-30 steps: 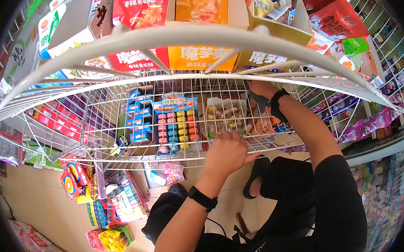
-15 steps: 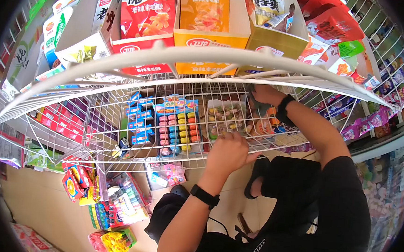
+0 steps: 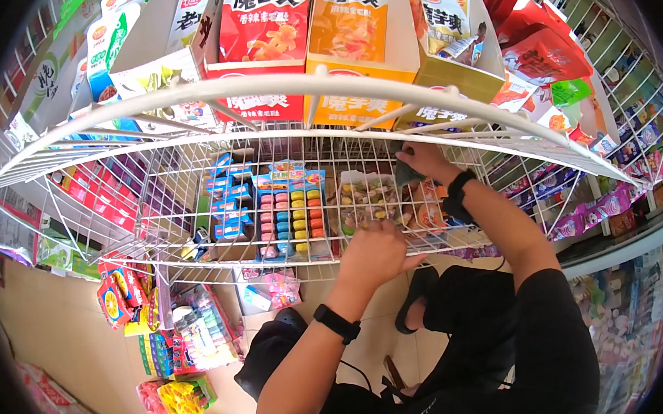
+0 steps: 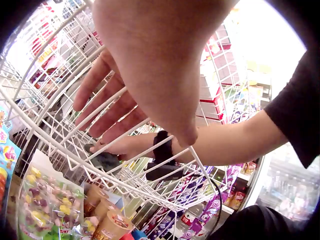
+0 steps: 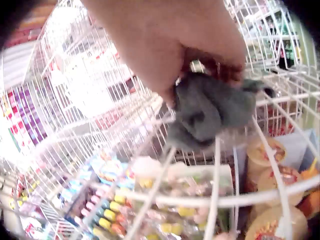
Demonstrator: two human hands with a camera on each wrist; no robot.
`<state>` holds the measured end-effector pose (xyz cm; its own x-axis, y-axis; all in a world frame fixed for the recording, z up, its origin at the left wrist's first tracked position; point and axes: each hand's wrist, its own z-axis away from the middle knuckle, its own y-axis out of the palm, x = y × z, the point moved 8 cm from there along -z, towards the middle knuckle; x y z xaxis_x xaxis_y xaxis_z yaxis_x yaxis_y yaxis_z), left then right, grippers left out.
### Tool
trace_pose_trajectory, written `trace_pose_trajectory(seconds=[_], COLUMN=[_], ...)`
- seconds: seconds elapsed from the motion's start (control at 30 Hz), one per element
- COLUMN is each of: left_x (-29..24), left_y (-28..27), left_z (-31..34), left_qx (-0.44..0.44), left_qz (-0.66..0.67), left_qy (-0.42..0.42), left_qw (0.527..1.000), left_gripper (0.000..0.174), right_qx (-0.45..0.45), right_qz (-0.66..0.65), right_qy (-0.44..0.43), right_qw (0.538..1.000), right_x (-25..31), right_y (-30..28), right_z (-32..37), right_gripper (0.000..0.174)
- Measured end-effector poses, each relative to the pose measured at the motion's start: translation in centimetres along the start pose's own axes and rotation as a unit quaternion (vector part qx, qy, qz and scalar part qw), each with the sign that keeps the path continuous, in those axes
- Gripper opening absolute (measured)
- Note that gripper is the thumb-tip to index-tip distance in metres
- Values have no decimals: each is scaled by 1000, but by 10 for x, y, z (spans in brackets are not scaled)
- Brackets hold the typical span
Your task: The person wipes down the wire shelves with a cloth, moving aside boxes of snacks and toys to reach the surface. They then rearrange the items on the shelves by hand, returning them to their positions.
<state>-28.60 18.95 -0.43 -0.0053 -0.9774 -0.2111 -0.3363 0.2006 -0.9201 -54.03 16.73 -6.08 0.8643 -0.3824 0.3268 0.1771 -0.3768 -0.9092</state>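
Note:
A crumpled dark grey cloth [image 5: 207,110] is gripped between the thumb and fingers of my right hand [image 3: 425,161], over the wires of a white wire basket [image 3: 237,130]. In the left wrist view the same cloth [image 4: 104,159] hangs below the right fingertips against the wires. My left hand [image 3: 377,250] rests at the near side of the basket, its fingers [image 4: 107,112] extended among the wires and its thumb apart. Just beyond it, seen through the wires, sits a box of wrapped candies [image 3: 370,198].
Under the wires stand a tray of colourful round sweets [image 3: 292,220], blue boxes [image 3: 230,200] and round tubs [image 5: 280,185]. Boxes of snack packets [image 3: 348,23] fill the upper rack. More packets [image 3: 183,398] lie on the floor at left.
My right hand has shifted slightly left along the wires, and the grey cloth now shows more clearly below it. The left hand stays in place. The head view has moved slightly.

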Motion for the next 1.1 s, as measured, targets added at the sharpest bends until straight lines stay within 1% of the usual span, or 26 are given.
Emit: trace_pose_trajectory(seconds=[0.03,0.07,0.1,0.13,0.17,0.2,0.27,0.3,0.37,0.53,0.67,0.73,0.77,0.8,0.87,0.9,1.03,1.1], left_x=[-1,-1,0,0,0,-1,0,0,-2,-1,-2,-2,-2,-1,0,0,0,0], left_y=[0,-1,-1,0,1,1,2,4,0,2,-1,0,-1,1,2,1,2,-3], left_z=[0,1,0,1,1,1,1,1,2,3,2,2,3,3,3,3,2,1], left_qx=[-5,-8,-6,1,8,10,19,20,-22,-3,9,16,-8,-5,-10,-9,-4,-9], left_qz=[-1,-2,-3,1,5,5,2,-1,-6,8,-4,11,15,6,45,41,42,16], left_qy=[2,3,2,1,0,-3,-5,-9,-5,-6,-7,-4,-4,-9,-15,-13,-11,-6], left_qw=[1000,1000,1000,1000,1000,1000,1000,1000,1000,1000,1000,1000,1000,1000,999,999,999,1000], left_gripper=[66,66,66,66,65,65,64,64,62,59,60,59,59,59,59,59,60,60], right_qx=[65,66,11,-41,27,30,-53,-78,-101,-132,-149,-156,-158,-161,-164,-166,-158,-145], right_qz=[46,44,30,15,65,63,73,83,93,114,126,130,134,133,134,134,135,135], right_qy=[36,35,40,45,114,113,65,61,78,134,156,169,177,184,196,200,197,181], right_qw=[996,996,999,998,991,991,994,992,987,975,968,964,962,960,958,956,958,963], right_x=[-8,-15,-22,-18,-25,-24,-22,-25,-34,-63,-81,-81,-84,-86,-88,-89,-92,-91], right_y=[15,23,25,19,23,25,20,19,25,31,27,27,30,33,37,37,34,29], right_z=[2,1,-3,-5,-8,-12,-25,-30,-38,-60,-72,-70,-68,-69,-70,-73,-79,-85], right_gripper=[34,34,35,35,39,39,39,38,38,37,37,36,36,36,36,35,35,34])
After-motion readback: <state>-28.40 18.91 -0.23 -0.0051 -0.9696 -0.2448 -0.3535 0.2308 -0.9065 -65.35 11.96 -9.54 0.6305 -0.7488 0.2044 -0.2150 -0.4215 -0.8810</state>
